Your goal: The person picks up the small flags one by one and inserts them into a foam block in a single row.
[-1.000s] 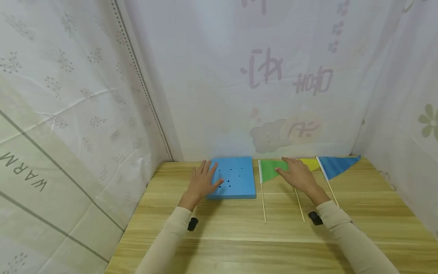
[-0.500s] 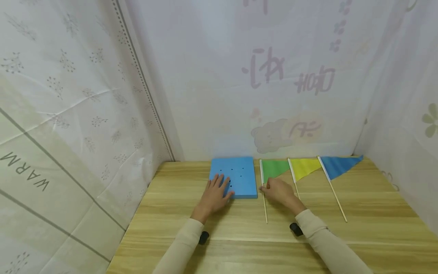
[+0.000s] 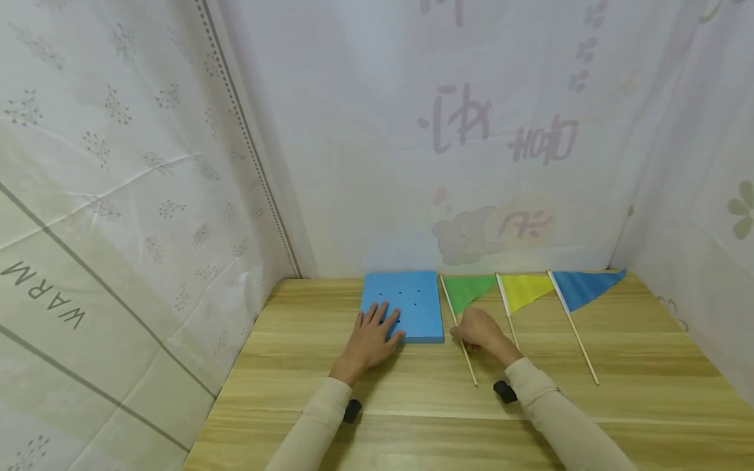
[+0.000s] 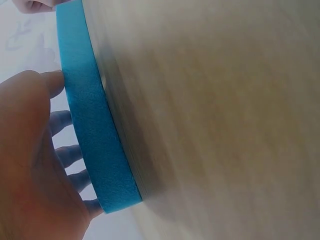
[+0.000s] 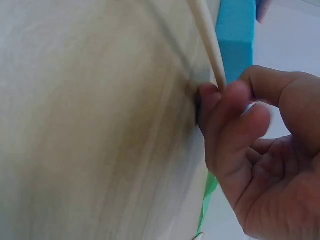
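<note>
A blue foam block (image 3: 421, 314) with several small holes lies flat near the back of the table. My left hand (image 3: 370, 340) rests on its front left part, fingers spread; in the left wrist view the fingertips touch the top of the block (image 4: 92, 110). Just right of it, my right hand (image 3: 480, 330) pinches the wooden stick of a green pennant flag (image 3: 466, 289) below the cloth. In the right wrist view the stick (image 5: 207, 40) runs into the fingertips and its shadow falls on the table.
A yellow pennant flag (image 3: 521, 291) and a blue pennant flag (image 3: 586, 288) lie to the right of the green one on the wooden table (image 3: 424, 425). A patterned cloth (image 3: 353, 163) hangs behind the table and at both sides.
My left hand came down onto the block's front. My right hand moved left from over the yellow flag to the green flag's stick and gripped it; the stick's lower end swung right.
</note>
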A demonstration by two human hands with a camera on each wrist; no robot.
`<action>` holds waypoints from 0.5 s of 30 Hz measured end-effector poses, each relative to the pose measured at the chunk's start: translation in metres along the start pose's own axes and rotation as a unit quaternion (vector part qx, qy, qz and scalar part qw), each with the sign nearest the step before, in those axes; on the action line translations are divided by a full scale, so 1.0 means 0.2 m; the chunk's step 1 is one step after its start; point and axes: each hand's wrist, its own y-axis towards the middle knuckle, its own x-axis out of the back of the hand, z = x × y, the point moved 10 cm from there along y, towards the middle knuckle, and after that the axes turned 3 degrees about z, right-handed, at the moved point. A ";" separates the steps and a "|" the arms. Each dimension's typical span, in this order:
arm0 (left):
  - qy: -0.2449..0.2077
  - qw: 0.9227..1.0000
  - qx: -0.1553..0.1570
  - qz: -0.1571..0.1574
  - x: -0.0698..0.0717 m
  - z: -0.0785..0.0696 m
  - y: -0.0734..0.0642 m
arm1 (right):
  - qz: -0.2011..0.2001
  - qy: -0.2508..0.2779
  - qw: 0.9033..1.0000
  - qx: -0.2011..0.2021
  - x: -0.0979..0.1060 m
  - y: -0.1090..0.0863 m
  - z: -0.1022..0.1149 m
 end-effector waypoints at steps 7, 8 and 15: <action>0.011 1.000 -0.004 0.003 -0.01 0.01 0.01 | 0.014 0.057 0.998 -0.003 0.02 -0.02 -0.01; 0.011 1.000 -0.004 0.004 -0.02 0.01 0.01 | 0.016 0.060 0.998 -0.006 0.03 -0.02 -0.01; -0.003 1.000 -0.004 0.005 -0.01 0.00 0.01 | 0.015 0.088 0.996 -0.010 0.08 -0.02 0.01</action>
